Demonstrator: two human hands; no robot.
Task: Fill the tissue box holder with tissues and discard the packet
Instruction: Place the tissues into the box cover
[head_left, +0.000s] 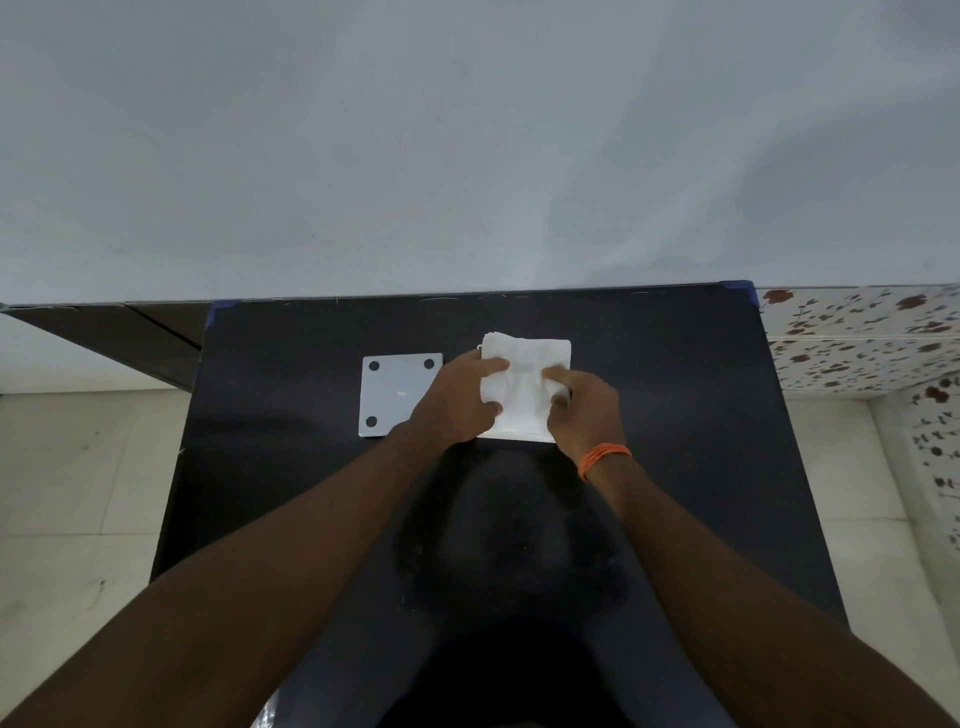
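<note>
Pressing tissue stack on black table: my left hand, right hand both pinched it. Judged soft, light, crumple-prone; hold by side edges. White base plate beside.

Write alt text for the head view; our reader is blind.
Both hands, left and right, press a white tissue stack on a black table. A white square panel with black dots lies left of it.
</note>
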